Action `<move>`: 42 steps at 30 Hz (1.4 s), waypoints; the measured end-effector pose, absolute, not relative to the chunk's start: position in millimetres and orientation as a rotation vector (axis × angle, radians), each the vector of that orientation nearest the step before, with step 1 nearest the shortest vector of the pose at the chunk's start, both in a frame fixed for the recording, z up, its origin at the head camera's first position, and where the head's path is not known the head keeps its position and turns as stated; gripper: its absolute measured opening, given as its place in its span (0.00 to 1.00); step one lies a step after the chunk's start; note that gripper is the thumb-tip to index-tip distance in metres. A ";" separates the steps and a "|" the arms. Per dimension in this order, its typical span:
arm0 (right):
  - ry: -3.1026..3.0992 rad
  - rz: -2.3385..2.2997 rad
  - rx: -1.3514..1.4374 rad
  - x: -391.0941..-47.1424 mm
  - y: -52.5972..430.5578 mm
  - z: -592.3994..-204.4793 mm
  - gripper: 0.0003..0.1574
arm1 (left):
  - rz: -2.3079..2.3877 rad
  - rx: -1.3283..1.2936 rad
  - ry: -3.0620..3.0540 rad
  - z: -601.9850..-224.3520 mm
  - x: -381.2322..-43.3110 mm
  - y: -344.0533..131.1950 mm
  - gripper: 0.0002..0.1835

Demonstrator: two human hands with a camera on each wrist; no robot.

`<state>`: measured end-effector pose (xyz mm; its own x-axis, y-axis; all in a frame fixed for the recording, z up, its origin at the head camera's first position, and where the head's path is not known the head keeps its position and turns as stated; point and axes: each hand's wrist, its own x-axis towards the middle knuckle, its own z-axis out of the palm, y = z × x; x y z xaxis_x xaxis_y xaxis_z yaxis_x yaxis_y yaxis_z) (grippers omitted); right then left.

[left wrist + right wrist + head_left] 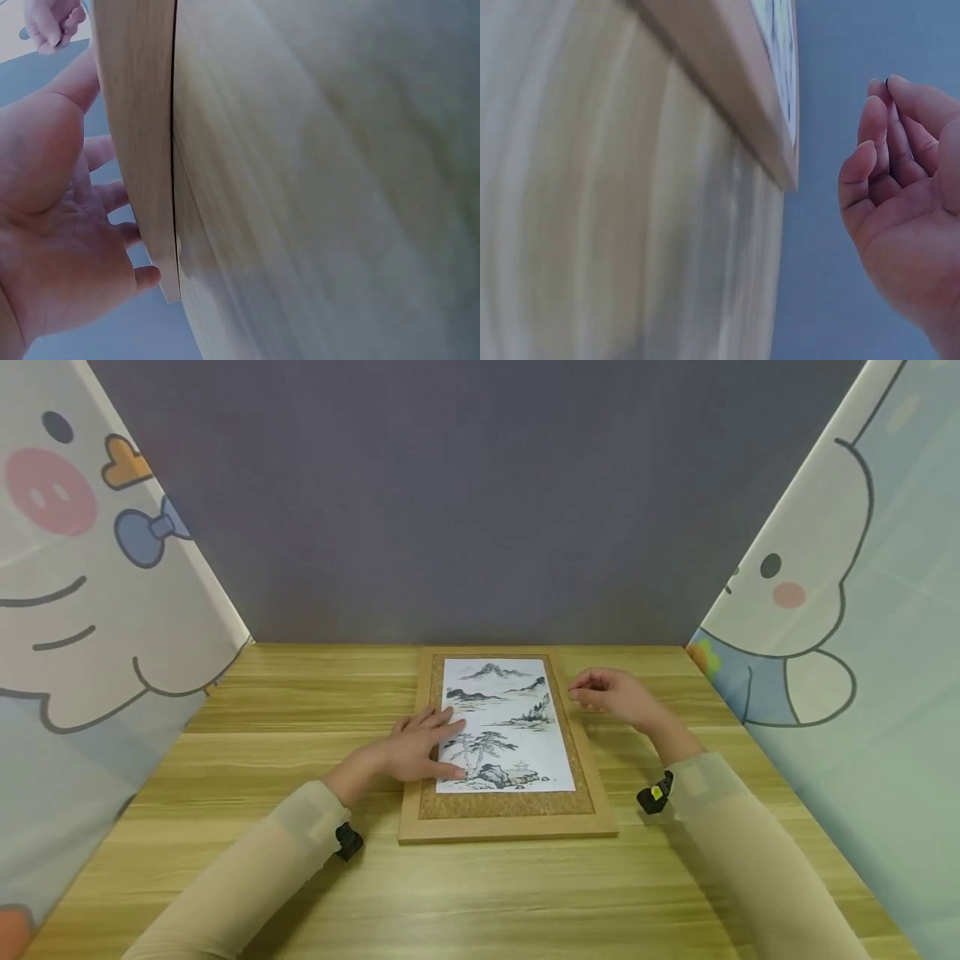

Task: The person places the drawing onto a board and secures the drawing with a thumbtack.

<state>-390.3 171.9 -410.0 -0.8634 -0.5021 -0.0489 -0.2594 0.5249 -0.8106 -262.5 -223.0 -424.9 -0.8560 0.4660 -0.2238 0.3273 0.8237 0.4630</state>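
A white sheet with an ink landscape picture [517, 735] lies on a wood-framed cork board [510, 828]. My left hand [412, 750] rests across the board's left edge, fingers spread, fingertips on the sheet's left side. In the left wrist view its palm faces the wooden frame [139, 120]. Just off the board's upper right edge, my right hand [617, 696] is raised with thumb and forefinger pinched together. A tiny dark thing [887, 82] shows between those fingertips in the right wrist view; I cannot tell its kind. The other fingers of that hand are curled.
The board lies flat on a wood-grain table [300, 835], its far end near a dark grey back panel [472, 510]. Panels with cartoon animals stand at the left [97, 635] and right [825, 610]. A small black camera is strapped on each wrist.
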 end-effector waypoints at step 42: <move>2.357 -1.470 -0.520 -456.2 52.5 -423.4 0.23 | 0.663 0.568 2.655 -427.1 -266.1 -224.8 0.52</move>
<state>-456.2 52.5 -423.4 -0.8845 -0.4609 -0.0724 -0.1378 0.4062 -0.9033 -266.1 -224.8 -427.1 -0.8604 0.4552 -0.2291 0.2940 0.8106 0.5065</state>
